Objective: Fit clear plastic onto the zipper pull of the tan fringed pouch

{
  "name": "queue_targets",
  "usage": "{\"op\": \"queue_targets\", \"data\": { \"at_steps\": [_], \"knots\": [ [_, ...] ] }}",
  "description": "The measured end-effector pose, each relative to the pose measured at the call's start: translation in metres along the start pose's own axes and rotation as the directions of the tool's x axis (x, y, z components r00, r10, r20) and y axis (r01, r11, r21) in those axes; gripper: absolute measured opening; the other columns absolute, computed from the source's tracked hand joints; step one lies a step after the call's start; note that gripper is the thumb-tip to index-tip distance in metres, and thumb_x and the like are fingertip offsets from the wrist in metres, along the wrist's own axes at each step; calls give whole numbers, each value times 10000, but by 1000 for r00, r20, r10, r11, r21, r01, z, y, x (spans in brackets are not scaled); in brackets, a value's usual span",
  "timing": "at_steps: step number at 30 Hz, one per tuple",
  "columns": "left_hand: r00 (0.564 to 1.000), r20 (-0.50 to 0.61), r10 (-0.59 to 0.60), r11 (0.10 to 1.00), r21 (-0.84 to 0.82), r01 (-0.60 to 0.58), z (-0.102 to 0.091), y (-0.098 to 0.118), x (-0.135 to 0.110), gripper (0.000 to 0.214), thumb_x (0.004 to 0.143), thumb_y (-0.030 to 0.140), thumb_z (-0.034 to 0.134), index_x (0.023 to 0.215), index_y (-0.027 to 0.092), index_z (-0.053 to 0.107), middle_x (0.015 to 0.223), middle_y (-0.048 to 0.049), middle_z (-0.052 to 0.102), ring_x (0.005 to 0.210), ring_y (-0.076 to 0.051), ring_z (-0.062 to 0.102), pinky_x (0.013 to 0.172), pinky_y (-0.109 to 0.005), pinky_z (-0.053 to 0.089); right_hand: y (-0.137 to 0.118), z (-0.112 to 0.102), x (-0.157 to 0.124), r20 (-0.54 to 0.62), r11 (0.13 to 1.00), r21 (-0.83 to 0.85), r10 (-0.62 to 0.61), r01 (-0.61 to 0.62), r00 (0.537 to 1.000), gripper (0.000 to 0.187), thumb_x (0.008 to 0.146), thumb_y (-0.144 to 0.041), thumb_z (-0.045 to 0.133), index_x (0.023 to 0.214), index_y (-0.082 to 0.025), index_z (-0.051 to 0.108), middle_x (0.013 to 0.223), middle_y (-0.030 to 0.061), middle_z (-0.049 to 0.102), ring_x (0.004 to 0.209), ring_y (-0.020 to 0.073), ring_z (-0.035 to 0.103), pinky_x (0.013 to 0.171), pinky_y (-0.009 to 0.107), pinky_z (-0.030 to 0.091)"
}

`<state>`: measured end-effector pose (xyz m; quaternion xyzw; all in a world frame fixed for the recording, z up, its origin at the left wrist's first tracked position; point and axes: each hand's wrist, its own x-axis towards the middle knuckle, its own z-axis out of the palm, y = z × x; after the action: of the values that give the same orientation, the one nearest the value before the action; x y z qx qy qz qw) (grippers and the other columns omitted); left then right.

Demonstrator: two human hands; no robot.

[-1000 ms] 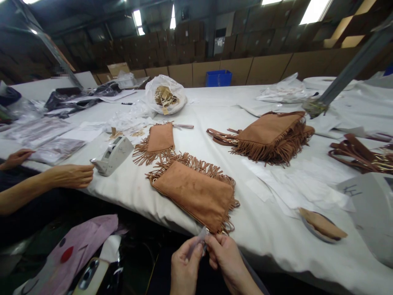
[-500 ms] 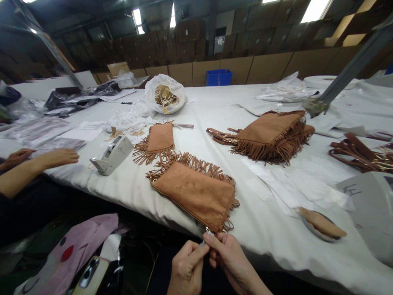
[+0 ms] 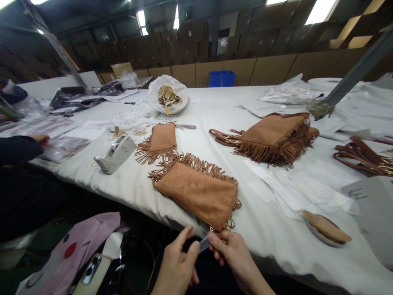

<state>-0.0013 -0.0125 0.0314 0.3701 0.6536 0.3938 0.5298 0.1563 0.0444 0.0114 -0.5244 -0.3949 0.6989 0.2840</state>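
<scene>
A tan fringed pouch (image 3: 198, 192) lies flat at the table's front edge, its metal zipper pull at the near corner. Just below that corner, my right hand (image 3: 231, 252) pinches a short translucent strip (image 3: 204, 244) between thumb and forefinger, against the zipper pull. My left hand (image 3: 178, 262) is beside the strip's free end with thumb and forefinger apart; whether the thumb touches the strip I cannot tell. Behind the pouch lies a smaller tan fringed pouch (image 3: 163, 137).
Left stands a tape dispenser (image 3: 115, 155); another dispenser (image 3: 370, 205) is at right. Stacked fringed bags (image 3: 270, 133), brown straps (image 3: 359, 157) and white paper sheets (image 3: 282, 184) lie to the right. A plastic bag of tags (image 3: 168, 96) sits behind. A co-worker's dark sleeve (image 3: 18, 149) reaches in from the left.
My left hand's fingers have opened and drawn back left from the strip, which now shows. My right hand keeps its pinch. The co-worker's arm has pulled back; the view has shifted slightly.
</scene>
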Motion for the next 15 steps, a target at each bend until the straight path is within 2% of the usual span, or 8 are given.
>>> {"op": "queue_targets", "data": {
  "at_steps": [2, 5, 7, 11, 15],
  "knots": [
    [989, 148, -3, 1000, -9, 4, 17, 1, 8, 530, 787, 527, 588, 1134, 128, 624, 668, -45, 688, 350, -118, 551, 333, -195, 380, -2, -1, -1, -8, 1000, 1, -5, 5, 1000, 457, 653, -565, 723, 599, -120, 637, 413, -34, 507, 360, 52, 377, 382, 198, 235],
    [984, 173, 40, 999, -29, -35, 32, -6, 19, 442, 800, 551, 561, 856, 128, 673, 617, -30, 657, 335, -90, 533, 326, -169, 349, -3, -2, -1, 23, 1000, 16, -11, 10, 1000, 484, 658, -599, 701, 589, -124, 644, 410, -22, 521, 348, 55, 368, 372, 202, 222],
    [982, 189, 5, 997, -79, 11, 33, -12, 23, 457, 777, 582, 573, 749, 131, 637, 599, -18, 631, 315, -85, 524, 305, -164, 321, 1, -3, 2, 70, 1000, 29, -7, 5, 998, 524, 657, -638, 678, 556, -126, 632, 417, -3, 544, 344, 54, 365, 361, 202, 219],
    [960, 272, -61, 969, -216, 123, 26, -17, 25, 490, 697, 608, 654, 717, 122, 601, 561, -7, 605, 348, -107, 562, 336, -171, 375, 14, -5, 11, 110, 999, 53, 1, -7, 994, 555, 635, -663, 678, 516, -125, 613, 393, 4, 533, 319, 44, 334, 337, 203, 185],
    [970, 235, -70, 944, -298, 141, 29, -17, 22, 493, 663, 598, 698, 721, 122, 582, 547, -9, 610, 390, -117, 586, 383, -184, 424, 18, -6, 13, 110, 997, 79, 13, -22, 994, 559, 625, -666, 683, 518, -121, 617, 387, -3, 518, 309, 41, 335, 329, 199, 187]
  ]
}}
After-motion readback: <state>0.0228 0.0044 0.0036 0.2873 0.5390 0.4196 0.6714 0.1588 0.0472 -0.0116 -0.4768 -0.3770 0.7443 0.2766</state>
